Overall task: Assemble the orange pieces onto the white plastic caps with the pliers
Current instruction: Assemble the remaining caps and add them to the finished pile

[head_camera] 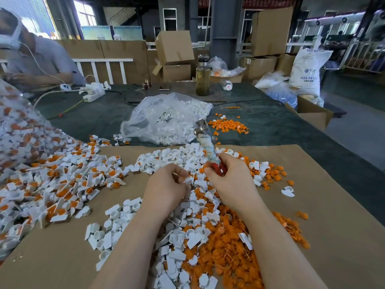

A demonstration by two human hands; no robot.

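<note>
Cardboard [62, 253] on a green table, heaped with white caps [116, 215] and orange pieces [225, 247].
Right hand [233, 184] grips the pliers [208, 147] by their red handles, above the heap near the cardboard's far edge; their long axis tilts up and away, metal head pointing far-left. Left hand [166, 188] pinches a small white cap just beside them.

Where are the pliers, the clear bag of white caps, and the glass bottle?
pliers [209, 146]: head view, on the wrapped shaft.
clear bag of white caps [166, 119]: head view, bag's middle.
glass bottle [202, 80]: head view, bottle's body.
</note>
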